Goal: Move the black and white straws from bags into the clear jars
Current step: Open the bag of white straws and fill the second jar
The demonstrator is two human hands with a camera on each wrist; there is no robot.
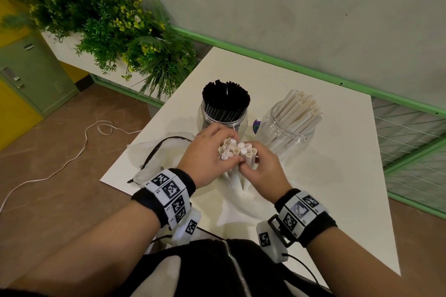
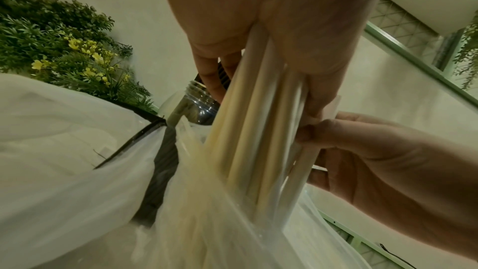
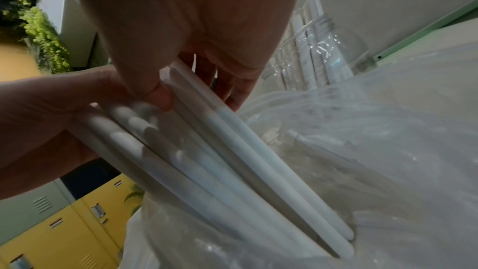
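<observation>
Both hands hold an upright bundle of white straws (image 1: 237, 152) above a sheer white bag (image 1: 241, 200) on the table. My left hand (image 1: 210, 152) wraps the bundle's left side; my right hand (image 1: 259, 164) pinches a few straws on its right. The lower ends of the white straws (image 2: 258, 130) (image 3: 232, 161) still stand inside the bag (image 2: 77, 161) (image 3: 375, 130). Behind the hands stand two clear jars: one (image 1: 223, 118) packed with black straws (image 1: 225, 96), the other (image 1: 287, 132) partly filled with white straws (image 1: 299, 111).
An empty sheer bag with a black drawstring (image 1: 156, 152) lies left of the hands. The white table (image 1: 337, 176) ends close to my body and at the left. A planter with green plants (image 1: 108, 26) and a green rail (image 1: 289, 62) border the far side.
</observation>
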